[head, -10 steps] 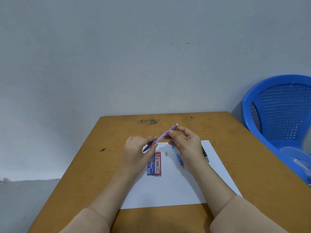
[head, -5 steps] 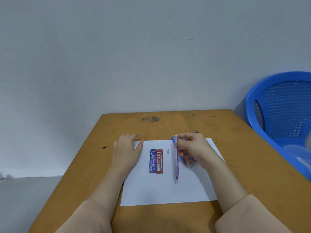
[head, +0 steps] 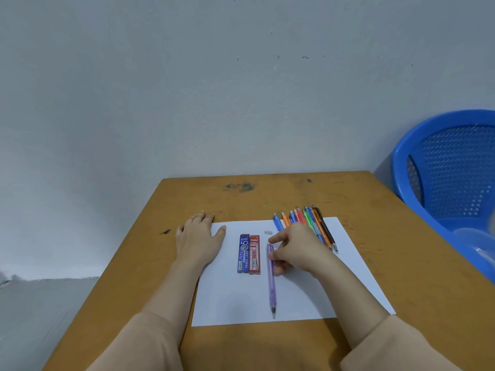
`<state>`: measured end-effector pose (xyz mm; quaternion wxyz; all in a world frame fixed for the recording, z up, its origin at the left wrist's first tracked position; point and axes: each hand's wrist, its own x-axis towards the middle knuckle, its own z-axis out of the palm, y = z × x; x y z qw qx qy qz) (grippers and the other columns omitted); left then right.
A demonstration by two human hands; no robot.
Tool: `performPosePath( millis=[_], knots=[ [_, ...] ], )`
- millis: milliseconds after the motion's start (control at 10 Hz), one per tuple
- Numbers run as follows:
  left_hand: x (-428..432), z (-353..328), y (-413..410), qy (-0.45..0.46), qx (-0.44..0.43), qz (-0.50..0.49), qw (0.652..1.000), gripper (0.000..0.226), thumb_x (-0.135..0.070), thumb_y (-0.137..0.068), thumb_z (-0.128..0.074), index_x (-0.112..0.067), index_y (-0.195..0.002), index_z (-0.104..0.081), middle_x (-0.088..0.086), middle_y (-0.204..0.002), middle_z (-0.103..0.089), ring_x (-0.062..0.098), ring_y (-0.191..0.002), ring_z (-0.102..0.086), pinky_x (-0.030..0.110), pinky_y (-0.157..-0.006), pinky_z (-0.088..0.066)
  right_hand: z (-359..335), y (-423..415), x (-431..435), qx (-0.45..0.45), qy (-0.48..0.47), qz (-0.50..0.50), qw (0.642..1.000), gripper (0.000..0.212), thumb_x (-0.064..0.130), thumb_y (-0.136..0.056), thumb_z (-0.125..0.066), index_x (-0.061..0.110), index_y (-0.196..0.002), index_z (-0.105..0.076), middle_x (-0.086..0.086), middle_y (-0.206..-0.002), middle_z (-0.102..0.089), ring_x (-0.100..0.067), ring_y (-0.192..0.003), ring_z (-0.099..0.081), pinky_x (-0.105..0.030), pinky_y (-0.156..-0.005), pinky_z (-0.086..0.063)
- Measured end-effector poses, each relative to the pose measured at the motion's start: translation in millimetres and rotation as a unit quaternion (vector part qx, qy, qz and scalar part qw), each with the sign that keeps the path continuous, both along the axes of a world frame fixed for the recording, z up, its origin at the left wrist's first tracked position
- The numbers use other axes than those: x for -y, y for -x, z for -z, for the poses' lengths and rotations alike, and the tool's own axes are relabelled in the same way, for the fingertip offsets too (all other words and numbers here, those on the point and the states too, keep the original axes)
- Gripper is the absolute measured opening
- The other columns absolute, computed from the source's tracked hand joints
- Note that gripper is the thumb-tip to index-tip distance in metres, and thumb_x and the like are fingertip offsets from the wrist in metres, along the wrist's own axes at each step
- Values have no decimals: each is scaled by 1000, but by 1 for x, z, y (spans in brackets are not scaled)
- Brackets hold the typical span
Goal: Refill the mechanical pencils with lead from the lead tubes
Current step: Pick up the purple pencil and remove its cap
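A purple mechanical pencil (head: pixel 272 287) lies on the white sheet of paper (head: pixel 316 295), tip toward me. My right hand (head: pixel 297 247) rests on the sheet and pinches the pencil's upper end between thumb and curled fingers, with the index finger sticking out to the left. My left hand (head: pixel 199 242) lies flat, palm down, on the paper's left edge, holding nothing. A blue lead tube (head: pixel 243 254) and a red lead tube (head: pixel 254 255) lie side by side between my hands. A small grey cap or eraser (head: pixel 268 232) sits just beyond them.
Several coloured mechanical pencils (head: pixel 308 218) lie in a row at the paper's far edge, partly hidden behind my right hand. The brown wooden table (head: pixel 267 196) stands against a grey wall. A blue plastic chair (head: pixel 450 178) is at the right.
One second ago both hands held the purple pencil in the air. The left hand let go and settled flat on the table; the right hand brought the pencil down onto the paper.
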<state>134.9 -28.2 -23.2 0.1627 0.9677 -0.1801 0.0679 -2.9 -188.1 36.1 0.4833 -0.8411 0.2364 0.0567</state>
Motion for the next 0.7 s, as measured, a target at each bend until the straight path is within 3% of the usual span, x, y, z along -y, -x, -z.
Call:
performPosePath(
  millis=[400, 700],
  knots=[
    [0, -1, 1, -2, -5, 2, 1000, 56, -51, -96, -36, -24, -145, -36, -1, -154, -29, 17, -141, -21, 42, -113, -16, 2, -1, -2, -3, 54, -9, 999, 39, 7, -87, -66, 12, -125, -58, -5, -78, -70, -9, -56, -68, -15, -53, -52],
    [-1, -1, 2, 0, -1, 5, 1000, 55, -50, -96, -37, -24, -144, -36, -2, -153, -30, 16, -141, -22, 41, -112, -16, 4, -2, -1, 6, 126, -18, 992, 32, 14, -86, -68, 15, -118, -64, -5, -78, -71, -9, -60, -68, -16, -60, -52]
  ],
)
